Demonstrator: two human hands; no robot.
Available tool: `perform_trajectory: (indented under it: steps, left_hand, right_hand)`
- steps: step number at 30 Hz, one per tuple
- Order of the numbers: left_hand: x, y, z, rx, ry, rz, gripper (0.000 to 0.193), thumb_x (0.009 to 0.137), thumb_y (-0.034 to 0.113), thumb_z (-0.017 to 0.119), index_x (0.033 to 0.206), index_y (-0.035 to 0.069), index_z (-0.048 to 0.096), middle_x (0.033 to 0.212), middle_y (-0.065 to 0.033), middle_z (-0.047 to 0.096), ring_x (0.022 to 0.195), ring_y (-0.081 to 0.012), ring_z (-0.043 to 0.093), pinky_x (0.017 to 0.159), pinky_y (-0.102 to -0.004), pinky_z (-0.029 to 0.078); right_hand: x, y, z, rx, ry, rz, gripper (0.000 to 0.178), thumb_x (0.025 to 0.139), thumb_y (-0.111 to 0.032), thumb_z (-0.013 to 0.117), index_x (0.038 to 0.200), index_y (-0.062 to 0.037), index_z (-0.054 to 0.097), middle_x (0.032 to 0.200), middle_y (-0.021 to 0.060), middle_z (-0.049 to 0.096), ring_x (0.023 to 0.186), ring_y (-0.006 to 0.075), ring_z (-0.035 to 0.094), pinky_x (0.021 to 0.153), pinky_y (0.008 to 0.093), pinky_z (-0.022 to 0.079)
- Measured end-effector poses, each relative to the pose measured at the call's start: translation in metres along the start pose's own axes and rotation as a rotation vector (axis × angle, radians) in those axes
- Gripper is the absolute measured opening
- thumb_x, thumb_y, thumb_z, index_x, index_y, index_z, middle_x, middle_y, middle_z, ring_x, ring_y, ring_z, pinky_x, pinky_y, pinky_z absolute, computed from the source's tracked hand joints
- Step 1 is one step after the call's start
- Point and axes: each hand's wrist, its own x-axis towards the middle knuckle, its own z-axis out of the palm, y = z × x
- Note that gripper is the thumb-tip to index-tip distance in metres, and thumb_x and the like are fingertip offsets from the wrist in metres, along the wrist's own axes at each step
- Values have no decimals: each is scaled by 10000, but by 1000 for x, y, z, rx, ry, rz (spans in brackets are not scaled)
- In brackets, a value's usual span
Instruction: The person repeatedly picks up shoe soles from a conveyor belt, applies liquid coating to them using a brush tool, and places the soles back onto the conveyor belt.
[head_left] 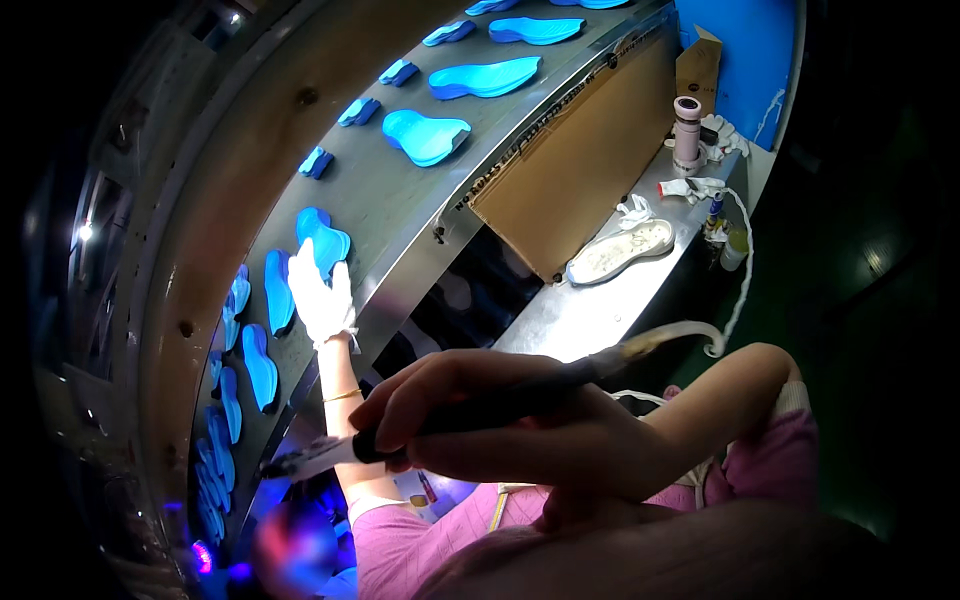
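Note:
My left hand (322, 300), in a white glove, reaches over the conveyor belt. Its fingers and thumb lie on either side of the near end of a blue shoe sole (322, 235), which rests on the belt. My right hand (500, 425), bare, is closed around a black-handled brush (480, 408), held across the view close to the camera. The brush's pale neck ends in a dark tip (280, 466) at the lower left, apart from any sole. A tube (690, 328) runs off the brush's rear end. Another blue sole (279, 290) lies left of my gloved hand.
The curving belt (370, 215) carries several more blue soles (485, 78). Right of it, a metal shelf (560, 322) holds a white sole (622, 250), gloves (690, 188) and a pink bottle (688, 135). A cardboard sheet (590, 150) stands between belt and shelf.

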Motion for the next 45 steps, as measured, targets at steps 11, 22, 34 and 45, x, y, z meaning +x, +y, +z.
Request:
perform_trajectory:
  steps: [11,22,34,45]
  left_hand:
    - [-17,-15,-16,184,-86,124,223,806,269,612,955,114,666,854,-106,616,831,-295,546,860,-441,372]
    - [-26,33,-104,-1081,653,-454,332,942,273,513,1057,-32,574,1000,-122,595,938,-210,551,899,-321,429]
    - [-112,145,-18,-2546,-335,-1211,851,795,749,410,1292,61,470,1308,-166,506,1184,-386,481,1009,-645,322]
    - [-124,201,6,-2291,-149,-1230,838,807,772,349,1312,111,451,1213,-133,565,1066,-280,589,946,-413,486]
  right_hand:
    - [5,18,-7,-558,-147,-183,218,869,8,590,1085,-22,588,1213,135,515,1076,200,549,888,287,460]
    - [-35,-21,-104,-1058,440,-259,183,866,55,578,1047,30,561,1143,181,570,926,185,629,851,290,525]
    - [-34,19,-160,-860,421,92,157,799,67,649,916,-17,586,979,145,662,804,149,650,714,235,521]
    - [2,47,-161,-1102,445,-162,164,800,3,685,946,-13,611,829,40,642,730,71,606,674,190,493]
